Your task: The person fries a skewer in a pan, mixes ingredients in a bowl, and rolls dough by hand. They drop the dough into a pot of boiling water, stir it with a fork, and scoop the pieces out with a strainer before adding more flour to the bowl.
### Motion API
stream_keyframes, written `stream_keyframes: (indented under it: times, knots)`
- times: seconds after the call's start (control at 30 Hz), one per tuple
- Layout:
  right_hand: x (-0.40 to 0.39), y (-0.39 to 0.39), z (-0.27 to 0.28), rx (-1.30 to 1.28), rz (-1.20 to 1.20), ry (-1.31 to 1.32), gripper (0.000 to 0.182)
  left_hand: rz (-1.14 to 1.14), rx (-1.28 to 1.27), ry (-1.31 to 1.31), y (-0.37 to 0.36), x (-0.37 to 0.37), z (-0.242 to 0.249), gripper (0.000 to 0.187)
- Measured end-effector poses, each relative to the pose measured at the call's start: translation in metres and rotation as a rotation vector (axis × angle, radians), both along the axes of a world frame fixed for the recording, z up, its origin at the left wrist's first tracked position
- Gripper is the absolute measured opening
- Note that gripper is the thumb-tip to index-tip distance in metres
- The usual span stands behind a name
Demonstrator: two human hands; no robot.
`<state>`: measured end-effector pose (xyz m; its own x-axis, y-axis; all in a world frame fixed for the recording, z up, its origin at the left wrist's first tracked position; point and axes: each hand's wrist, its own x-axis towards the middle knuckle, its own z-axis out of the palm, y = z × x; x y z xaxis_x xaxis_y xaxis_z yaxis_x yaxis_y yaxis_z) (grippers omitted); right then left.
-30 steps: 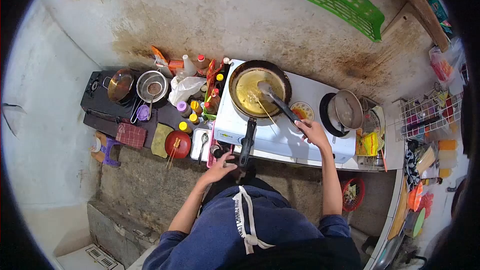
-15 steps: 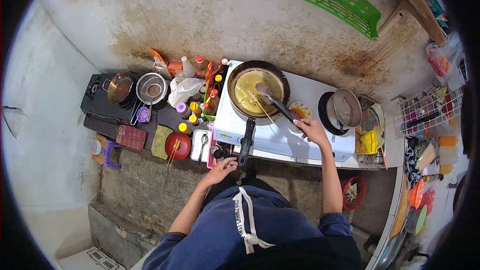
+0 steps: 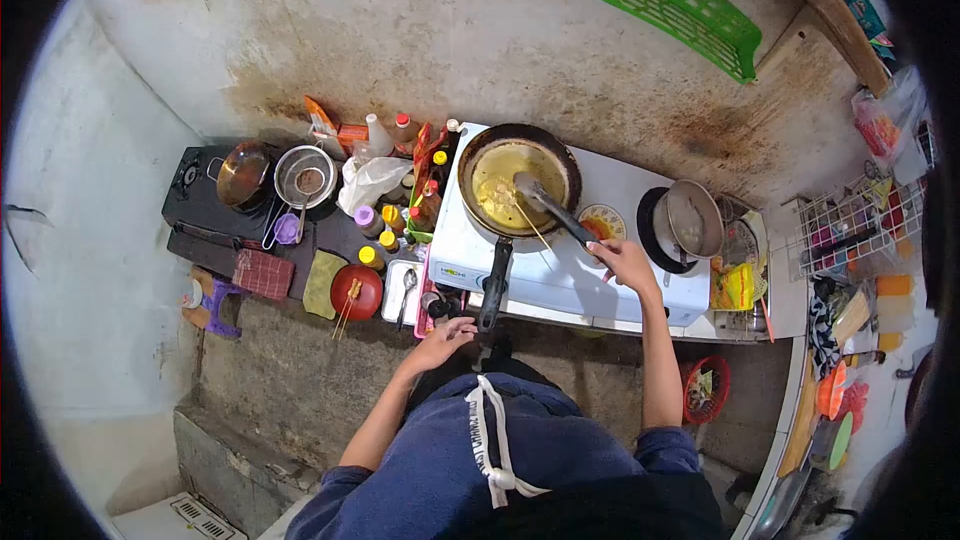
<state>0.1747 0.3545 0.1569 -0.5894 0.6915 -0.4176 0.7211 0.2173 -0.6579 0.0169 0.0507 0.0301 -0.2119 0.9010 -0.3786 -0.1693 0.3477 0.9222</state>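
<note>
Now, head view: right hand has its fingers wrapped round a spatula; the grey end is in the frying pan, on the white stove. Skewer with pale food sits in the pan's yellow oil, stick over the rim. Left hand just below the pan handle, fingers loosely bent; contact, I cannot tell.

Cooking at a white stove

The right hand grips a black-handled spatula, its head inside the frying pan near a skewer. The left hand, loosely curled, is just beside the pan handle.
</note>
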Motion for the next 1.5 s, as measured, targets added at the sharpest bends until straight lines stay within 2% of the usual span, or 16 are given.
stream_keyframes:
  times: [0.13, 0.23, 0.33, 0.4, 0.63, 0.73, 0.8, 1.0, 1.1, 1.13, 1.2, 1.27, 1.3, 1.37, 1.43, 1.5]
  knots:
    - [-0.001, -0.001, 0.002, -0.039, -0.060, 0.051, 0.050, 0.005, 0.002, 0.007, -0.003, 0.000, 0.000, 0.044]
    - [0.001, -0.001, -0.001, 0.088, 0.041, -0.025, 0.051, -0.011, 0.012, 0.014, -0.002, 0.000, 0.000, 0.044]
    - [-0.001, -0.002, 0.001, -0.088, -0.063, 0.085, 0.051, 0.001, 0.006, 0.019, -0.002, 0.001, 0.006, 0.044]
    - [-0.001, -0.002, -0.001, 0.066, -0.011, 0.044, 0.051, 0.003, -0.008, 0.025, -0.004, 0.001, 0.010, 0.044]
    - [0.000, -0.005, -0.002, -0.046, -0.056, 0.065, 0.051, 0.003, 0.008, -0.018, -0.004, 0.000, 0.009, 0.042]
    - [-0.003, -0.009, 0.003, 0.077, -0.004, 0.006, 0.050, -0.011, 0.015, -0.028, -0.003, 0.000, 0.010, 0.041]
    - [-0.006, -0.015, 0.012, -0.070, -0.055, 0.034, 0.050, 0.000, 0.013, -0.054, -0.003, 0.000, 0.012, 0.041]
    - [-0.007, -0.012, 0.005, -0.008, -0.020, -0.001, 0.050, 0.027, 0.024, -0.005, -0.005, 0.001, 0.007, 0.038]
    - [-0.008, -0.014, 0.013, -0.084, -0.101, 0.047, 0.051, 0.016, -0.005, 0.117, -0.005, -0.001, 0.005, 0.029]
    - [-0.007, -0.013, 0.009, -0.084, -0.104, 0.046, 0.051, 0.087, -0.030, 0.179, -0.002, 0.000, 0.009, 0.025]
    - [-0.004, -0.009, -0.001, 0.085, -0.042, 0.004, 0.051, 0.146, -0.054, 0.240, 0.011, 0.004, 0.022, 0.022]
    - [-0.002, -0.010, 0.005, -0.013, -0.059, 0.009, 0.051, 0.116, 0.149, 0.109, 0.035, 0.018, 0.044, 0.020]
    - [-0.003, -0.009, 0.008, -0.108, -0.068, 0.019, 0.051, 0.012, 0.206, 0.062, 0.049, 0.027, 0.059, 0.021]
    - [-0.002, -0.005, 0.004, -0.068, -0.065, 0.018, 0.051, -0.160, 0.282, -0.231, 0.080, 0.047, 0.046, 0.032]
    - [0.001, -0.003, 0.003, -0.023, -0.071, 0.022, 0.051, -0.207, 0.275, -0.306, 0.113, 0.068, 0.017, 0.041]
    - [-0.001, -0.004, 0.004, 0.021, -0.018, 0.015, 0.050, 0.008, -0.046, -0.362, 0.146, 0.077, 0.012, 0.043]
